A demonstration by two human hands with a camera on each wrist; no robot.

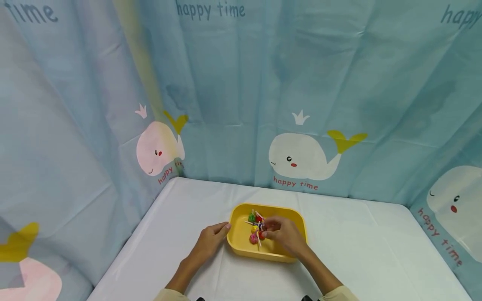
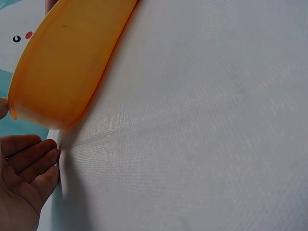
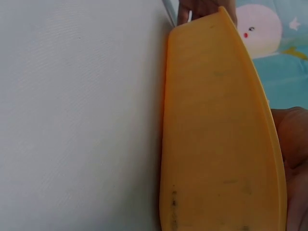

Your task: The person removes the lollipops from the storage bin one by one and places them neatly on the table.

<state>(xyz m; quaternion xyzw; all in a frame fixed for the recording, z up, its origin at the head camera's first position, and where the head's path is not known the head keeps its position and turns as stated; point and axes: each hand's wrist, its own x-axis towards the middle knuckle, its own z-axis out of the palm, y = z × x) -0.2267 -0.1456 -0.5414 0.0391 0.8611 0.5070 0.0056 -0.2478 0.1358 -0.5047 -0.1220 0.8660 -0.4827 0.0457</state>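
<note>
A yellow tray (image 1: pixel 241 251) with rounded corners stands on the white table. Lollipops in bright wrappers lie bunched inside it: a green lollipop (image 1: pixel 251 218), a pink lollipop (image 1: pixel 254 238) and several others, with white sticks pointing different ways. At the tray's left end is my left hand (image 1: pixel 211 239), a digit against the rim and the other fingers loosely bent outside the wall. My right hand (image 1: pixel 287 235) reaches over the near right side into the tray, thumb and fingertips at the lollipops' right edge. Whether it pinches one I cannot tell.
White cloth covers the table (image 1: pixel 350 246) around the tray. Blue curtains (image 1: pixel 226 83) printed with whales hang behind the table and along both sides. The tray's outer wall (image 3: pixel 216 120) fills much of the right wrist view.
</note>
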